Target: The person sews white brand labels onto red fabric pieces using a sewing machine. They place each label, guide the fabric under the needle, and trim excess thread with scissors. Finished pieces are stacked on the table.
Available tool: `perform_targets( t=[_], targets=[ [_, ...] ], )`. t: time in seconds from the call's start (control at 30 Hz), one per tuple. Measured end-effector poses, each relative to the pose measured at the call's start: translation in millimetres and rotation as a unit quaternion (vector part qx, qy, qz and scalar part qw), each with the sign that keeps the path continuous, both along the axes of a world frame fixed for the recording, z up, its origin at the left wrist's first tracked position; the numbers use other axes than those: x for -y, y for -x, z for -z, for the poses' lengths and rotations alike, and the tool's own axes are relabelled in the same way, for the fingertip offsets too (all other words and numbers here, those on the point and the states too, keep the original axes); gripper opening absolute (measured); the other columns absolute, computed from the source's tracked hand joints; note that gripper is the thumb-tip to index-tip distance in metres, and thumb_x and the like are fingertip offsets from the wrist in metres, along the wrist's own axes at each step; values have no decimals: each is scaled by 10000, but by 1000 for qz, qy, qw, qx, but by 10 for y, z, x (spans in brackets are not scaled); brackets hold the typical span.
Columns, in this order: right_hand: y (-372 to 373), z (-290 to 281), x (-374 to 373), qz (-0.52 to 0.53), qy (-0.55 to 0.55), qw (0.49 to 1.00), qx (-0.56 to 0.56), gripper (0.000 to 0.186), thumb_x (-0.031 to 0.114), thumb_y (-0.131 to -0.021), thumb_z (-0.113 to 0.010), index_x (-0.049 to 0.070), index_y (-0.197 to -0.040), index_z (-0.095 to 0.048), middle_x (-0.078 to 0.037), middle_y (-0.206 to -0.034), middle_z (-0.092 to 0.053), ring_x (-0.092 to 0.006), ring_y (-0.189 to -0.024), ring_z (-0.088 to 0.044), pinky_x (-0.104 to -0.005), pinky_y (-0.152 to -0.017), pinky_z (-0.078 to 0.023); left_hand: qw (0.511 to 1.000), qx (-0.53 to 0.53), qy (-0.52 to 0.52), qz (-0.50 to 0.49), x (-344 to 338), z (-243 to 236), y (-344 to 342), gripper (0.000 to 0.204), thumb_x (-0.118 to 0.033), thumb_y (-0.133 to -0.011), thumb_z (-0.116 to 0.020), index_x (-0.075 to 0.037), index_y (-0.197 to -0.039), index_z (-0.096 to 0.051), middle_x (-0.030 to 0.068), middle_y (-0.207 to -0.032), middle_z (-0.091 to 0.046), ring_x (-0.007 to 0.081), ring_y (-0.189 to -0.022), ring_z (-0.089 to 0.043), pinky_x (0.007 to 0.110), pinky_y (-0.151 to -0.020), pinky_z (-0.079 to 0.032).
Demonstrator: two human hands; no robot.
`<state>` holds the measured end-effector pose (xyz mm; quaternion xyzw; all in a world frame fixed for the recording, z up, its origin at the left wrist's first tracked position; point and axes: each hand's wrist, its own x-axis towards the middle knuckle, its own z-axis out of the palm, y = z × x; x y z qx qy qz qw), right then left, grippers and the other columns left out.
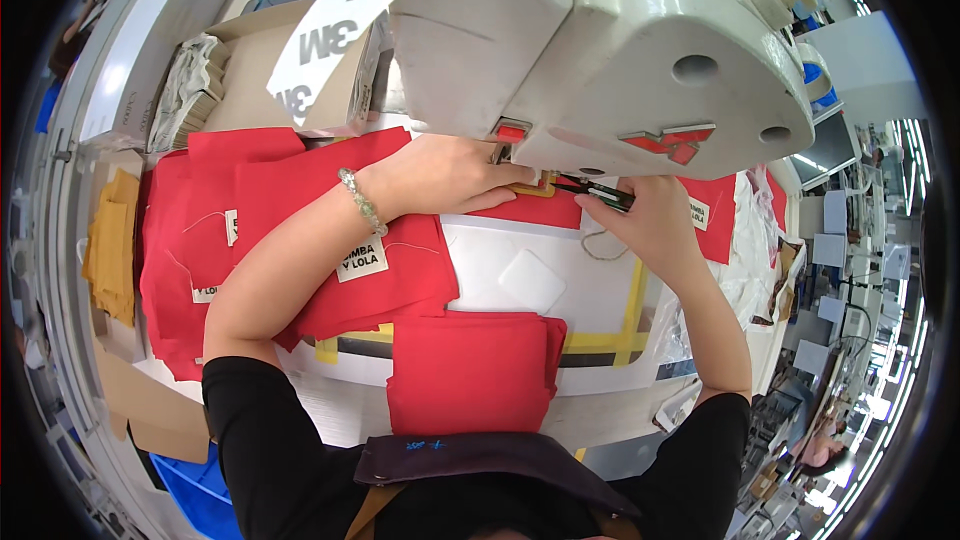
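Under the head of a large white sewing machine (660,70), a red fabric piece (545,210) lies below a small yellow-edged frame (540,186). My left hand (445,175) is at the left of this frame, thumb and forefinger close together on the red fabric; the other fingers are partly hidden. From the right, my right hand (655,215) grips black thread snips (595,190), their tips pointing left at the frame. A loose thread (603,248) curls below the snips. The needle area is mostly hidden by the machine head.
Red pieces with white labels (362,258) pile up at the left, beside a cardboard box (270,50) and yellow cloth (112,240). A folded red stack (475,375) is at the near edge. A white square (532,280) and clear plastic (735,270) lie on the table.
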<state>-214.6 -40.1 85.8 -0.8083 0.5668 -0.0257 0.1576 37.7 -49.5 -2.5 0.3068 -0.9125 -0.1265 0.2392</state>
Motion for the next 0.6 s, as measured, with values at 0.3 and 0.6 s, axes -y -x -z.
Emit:
perform_targets(
  t=[0.3, 0.6],
  targets=[
    [444, 141, -196, 110, -68, 930, 345, 162, -20, -804, -688, -29, -949, -616, -12, -742, -574, -80, -668, -541, -237, -606, -425, 999, -14, 28, 7, 8, -36, 3, 285, -264, -870, -646, -190, -1144, -672, 92, -786, -583, 252, -669, -616, 370, -581, -517],
    [527, 392, -255, 179, -69, 774, 604, 295, -108, -767, -697, -14, -1042, -652, 6, -843, -581, -55, -773, -509, -188, -719, -426, 1000, 20, 9, 5, 12, -51, 4, 279, -285, -892, -628, -200, -1156, -663, 89, -712, -565, 247, -637, -605, 369, -574, -509]
  ],
)
